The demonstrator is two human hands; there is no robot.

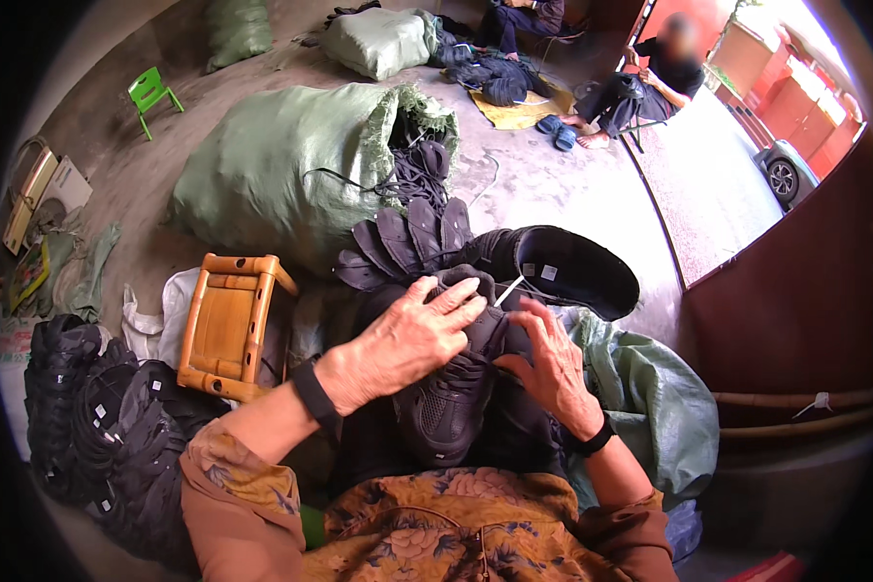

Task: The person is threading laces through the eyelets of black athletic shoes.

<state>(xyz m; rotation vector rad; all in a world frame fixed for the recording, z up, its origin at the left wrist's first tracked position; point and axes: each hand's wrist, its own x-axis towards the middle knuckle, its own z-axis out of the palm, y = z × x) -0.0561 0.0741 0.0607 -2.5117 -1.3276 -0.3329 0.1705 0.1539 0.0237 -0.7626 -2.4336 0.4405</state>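
A black lace-up sneaker (443, 412) rests on my lap, its toe toward me. My left hand (407, 335) lies over the sneaker's tongue and collar, fingers bent onto it. On the opposite side, my right hand (553, 369) holds the sneaker's edge, thumb by the laces and fingers raised. A thin white strip (510, 290) sticks up between the hands; which hand touches it, if either, I cannot tell. Just beyond, several black shoe pieces (422, 233) fan out beside a larger black shoe piece (582, 272) with small white labels.
A big green woven sack (272, 165) spills black pieces ahead. A bamboo stool (225, 325) and a heap of black shoe uppers (116, 427) are at left. Green sheeting (650, 398) lies at right. Two people sit farther off, one on a chair (640, 126). A small green chair (152, 95) stands far left.
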